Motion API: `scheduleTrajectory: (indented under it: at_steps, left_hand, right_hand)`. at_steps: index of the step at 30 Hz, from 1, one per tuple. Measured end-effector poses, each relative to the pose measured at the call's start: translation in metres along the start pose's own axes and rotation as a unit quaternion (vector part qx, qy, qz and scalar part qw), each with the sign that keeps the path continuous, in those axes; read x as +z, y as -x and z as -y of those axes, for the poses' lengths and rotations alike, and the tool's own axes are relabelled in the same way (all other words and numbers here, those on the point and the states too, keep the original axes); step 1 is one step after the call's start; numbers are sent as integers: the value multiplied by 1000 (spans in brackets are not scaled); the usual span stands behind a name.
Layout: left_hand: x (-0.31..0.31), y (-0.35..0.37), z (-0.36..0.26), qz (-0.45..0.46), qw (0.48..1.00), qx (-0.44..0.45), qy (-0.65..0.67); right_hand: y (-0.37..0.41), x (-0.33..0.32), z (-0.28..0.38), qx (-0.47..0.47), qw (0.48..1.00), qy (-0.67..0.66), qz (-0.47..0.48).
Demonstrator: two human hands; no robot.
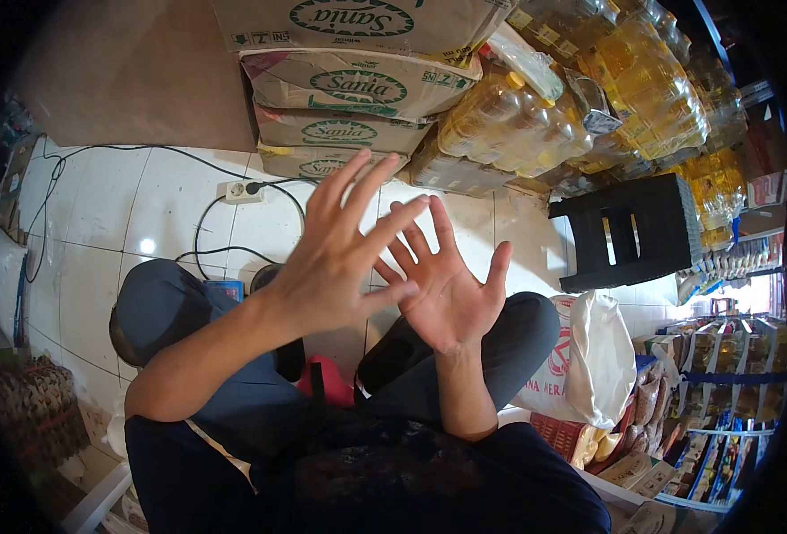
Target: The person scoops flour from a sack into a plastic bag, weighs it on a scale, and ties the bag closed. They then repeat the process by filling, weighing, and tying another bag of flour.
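Both of my hands are raised over my lap, with no object in either. The back of my left hand point(331, 254) faces the camera, its fingers apart and pointing away from me. Beside it, my right hand point(451, 294) shows its palm, with fingers spread and thumb out to the right. Fingertips of the two hands overlap in this view, and part of the right hand's fingers is hidden behind the left. Below the hands are my bent knees in dark trousers point(514, 347).
Stacked Sania cartons point(358, 86) stand ahead, beside wrapped packs of yellow oil bottles point(514, 125). A power strip point(240, 192) with a black cable lies on the tiled floor. To the right are a black plastic stool point(625, 231) and a white sack point(603, 356).
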State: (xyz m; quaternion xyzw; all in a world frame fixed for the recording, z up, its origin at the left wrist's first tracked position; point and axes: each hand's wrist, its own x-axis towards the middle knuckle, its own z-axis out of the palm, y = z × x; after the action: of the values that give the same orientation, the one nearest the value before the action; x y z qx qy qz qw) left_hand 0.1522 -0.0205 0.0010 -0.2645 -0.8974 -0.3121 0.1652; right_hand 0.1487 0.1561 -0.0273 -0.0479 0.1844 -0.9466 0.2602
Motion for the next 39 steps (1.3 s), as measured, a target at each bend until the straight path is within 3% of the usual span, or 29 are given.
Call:
scheduleTrajectory:
  at_steps: [6,9,11,12,14,15,16,17,19,21,25,32,35,37,39]
  left_hand:
    - [34,14,-9,36,996,-37,75]
    - [29,11,-8,62,994,-11,84]
    - [14,5,-7,131,989,47,42]
    - [14,5,-6,67,993,69,63]
    - [11,2,1,179,979,72,67]
    - [9,2,4,233,967,73,69]
    - [11,6,6,176,973,92,115]
    - [11,7,5,190,970,88,127]
    - [10,8,2,217,961,80,150]
    - [11,10,3,212,956,90,181]
    - [4,10,4,278,942,71,172]
    - [12,12,9,194,968,72,141]
    - [17,13,11,169,976,85,107]
    - [18,13,9,185,976,70,90]
    - [27,15,10,174,979,65,81]
  right_hand:
    - [3,2,-11,38,998,-43,-18]
    - [7,-5,-17,86,978,-177,66]
    - [7,25,-22,95,981,-138,-94]
    - [11,21,-24,126,976,-130,-124]
    - [16,9,-28,166,974,-78,-130]
    - [18,-3,-32,174,978,-35,-107]
    - [19,-15,-35,182,980,9,-83]
    - [20,-24,-37,189,979,53,-58]
    - [12,-23,-38,150,982,-27,110]
    - [9,-14,-39,143,980,106,91]
    - [7,-18,-42,153,978,95,106]
    - [14,-32,-31,222,970,69,69]
    - [15,-76,-35,240,959,-12,149]
    - [14,-74,-35,250,958,-10,141]
    - [17,-61,-32,256,962,65,63]
